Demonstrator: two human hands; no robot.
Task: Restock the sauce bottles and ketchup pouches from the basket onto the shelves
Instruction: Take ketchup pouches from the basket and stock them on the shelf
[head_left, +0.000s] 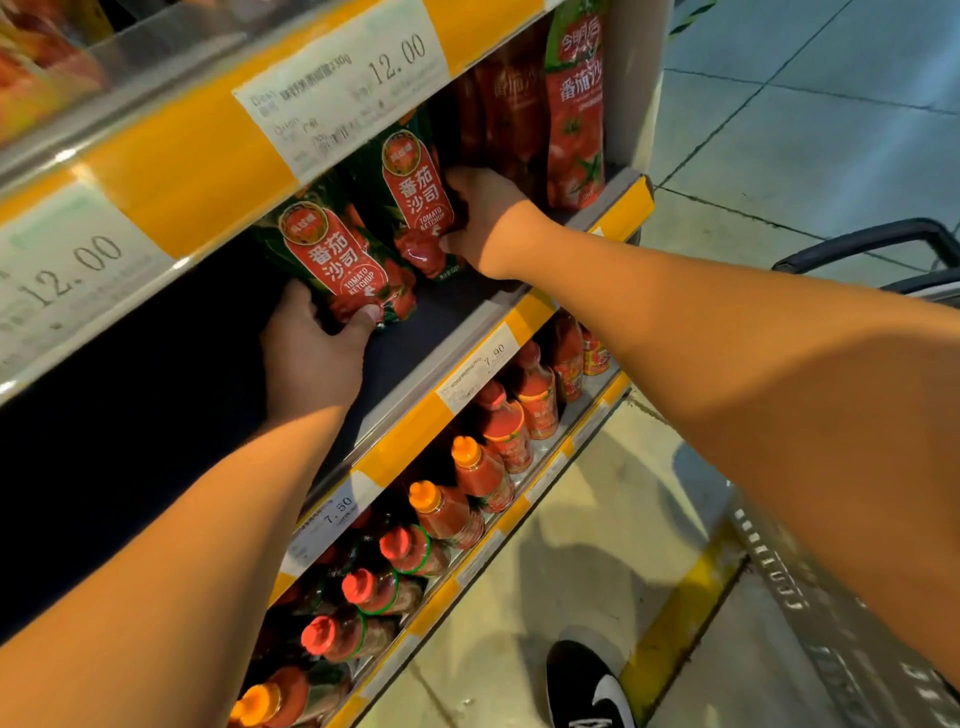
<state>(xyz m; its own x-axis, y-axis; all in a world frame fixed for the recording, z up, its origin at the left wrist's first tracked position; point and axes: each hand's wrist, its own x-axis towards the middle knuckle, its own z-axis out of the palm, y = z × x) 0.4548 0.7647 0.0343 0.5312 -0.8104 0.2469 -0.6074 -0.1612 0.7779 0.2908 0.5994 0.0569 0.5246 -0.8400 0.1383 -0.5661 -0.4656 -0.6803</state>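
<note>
Left hand: the left hand (311, 358) grips the bottom of a ketchup pouch (340, 260), thumb pressed on its front and fingers curled behind it.
Right hand: the right hand (485, 221) clamps the lower right edge of a second ketchup pouch (418, 202), thumb at its bottom corner.
Pouches: both stand tilted on the dark middle shelf (447, 312), side by side, the left hand's pouch nearer the shelf front.
Beyond the right hand: more red pouches (574, 119) stand just to its right at the shelf's end.
Above the hands: a yellow shelf edge carries a price tag (343, 83) reading 12.00, which overhangs the pouch tops.
Below the hands: sauce bottles (467, 478) with red and orange caps line the lower shelf.
Far right: a cart handle (862, 241) and a metal basket rim (810, 608).
Floor: a black shoe (584, 686).
</note>
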